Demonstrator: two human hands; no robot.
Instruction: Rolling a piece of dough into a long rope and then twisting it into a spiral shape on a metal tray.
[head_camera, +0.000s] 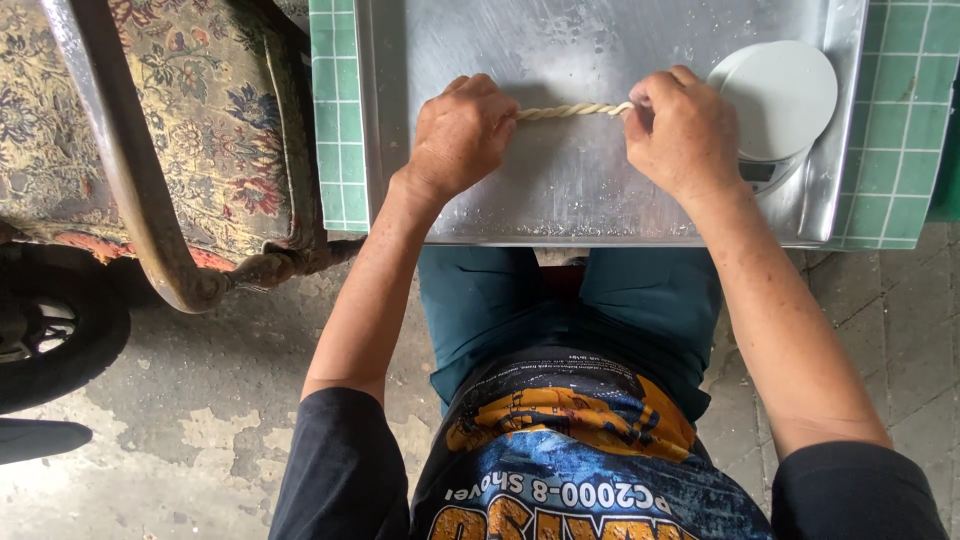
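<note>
A thin twisted rope of pale dough (573, 110) stretches level between my two hands above a steel tray (560, 190). My left hand (458, 135) pinches the rope's left end, with the fingers curled over it. My right hand (682, 130) grips the right end between thumb and fingers. Both ends are hidden inside my fists. Whether the rope touches the tray or hangs just over it is unclear.
A round white kitchen scale (785, 95) sits at the tray's right edge, close to my right hand. The tray rests on a green-tiled table (335, 120). A floral upholstered chair with a metal frame (150, 150) stands at left, on a concrete floor (200, 400).
</note>
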